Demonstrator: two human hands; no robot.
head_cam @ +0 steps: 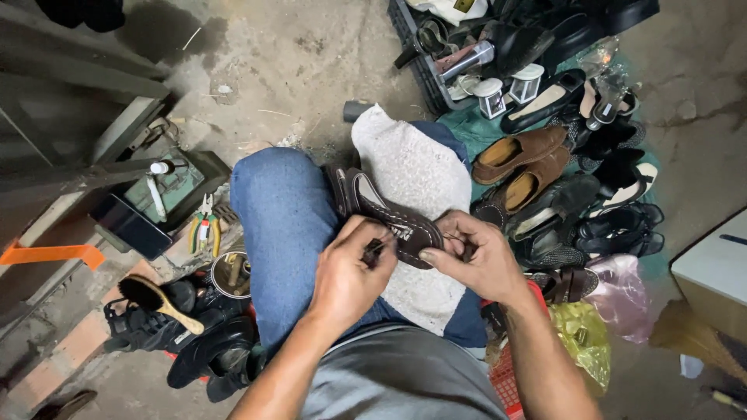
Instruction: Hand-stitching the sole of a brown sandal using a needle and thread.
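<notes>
A dark, flat rectangular screen (131, 225), a phone or small tablet with its glass black and unlit, lies tilted at the left, beside a green metal box (180, 185). On that box rest a small white bottle (161, 167) with a dark cap and a slim white tube (156, 198). At the lower right, a crumpled yellow plastic bag (582, 336) sits next to a pale pink plastic bag (620, 292), both near the row of shoes. A light cardboard box (714, 276) stands at the right edge.
</notes>
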